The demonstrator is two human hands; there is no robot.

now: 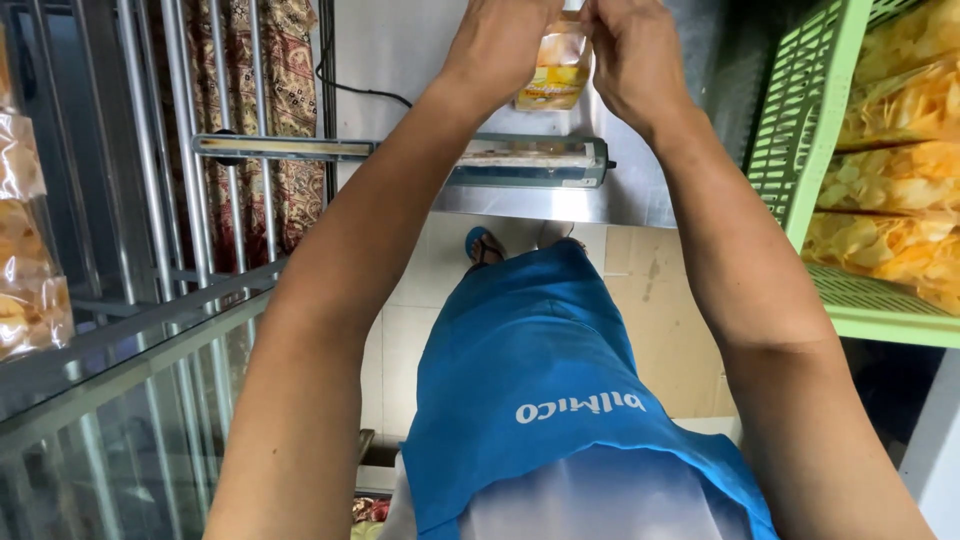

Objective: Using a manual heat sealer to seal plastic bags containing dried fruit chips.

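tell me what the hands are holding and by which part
Both hands, left and right, hold a small clear plastic bag of yellow chips by its top edge, above the long heat sealer; its lower part hangs free.

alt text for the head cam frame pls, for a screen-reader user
Both hands, left hand and right hand, hold a small clear bag of yellow chips above a heat sealer on a steel table. A green basket of bagged chips stands at right.
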